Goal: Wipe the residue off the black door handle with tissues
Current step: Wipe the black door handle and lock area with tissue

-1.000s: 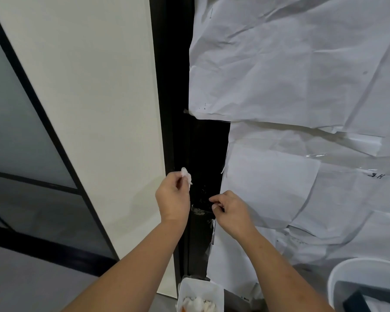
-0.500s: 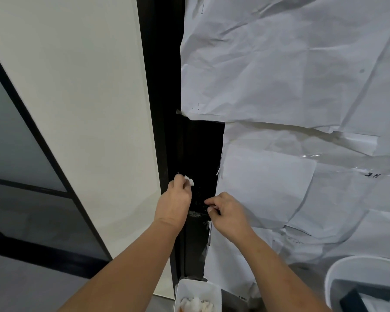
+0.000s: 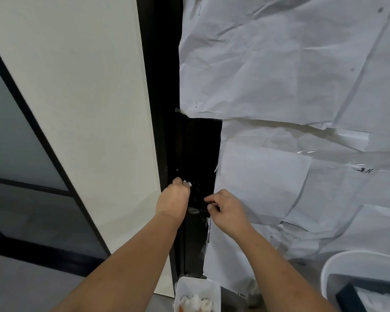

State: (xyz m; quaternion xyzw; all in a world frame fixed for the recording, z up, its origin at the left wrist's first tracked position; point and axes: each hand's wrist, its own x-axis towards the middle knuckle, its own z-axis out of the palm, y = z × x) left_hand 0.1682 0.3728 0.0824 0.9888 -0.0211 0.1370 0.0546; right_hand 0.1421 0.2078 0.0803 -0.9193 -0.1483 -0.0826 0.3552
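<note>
The black door handle sits on the dark door strip at mid-frame, with whitish residue on its lower part. My left hand pinches a small white tissue at its fingertips and holds it against the handle's upper left. My right hand is at the handle's right side, fingers curled, thumb and forefinger pinching the handle's edge. The middle of the handle is partly hidden between the two hands.
Crumpled white paper sheets cover the door to the right. A cream wall panel is on the left. Below stands a small white tub holding used tissues. A white bin is at the lower right.
My left hand with the tissue has moved rightward onto the black handle. My right hand has stayed at the handle's right side.
</note>
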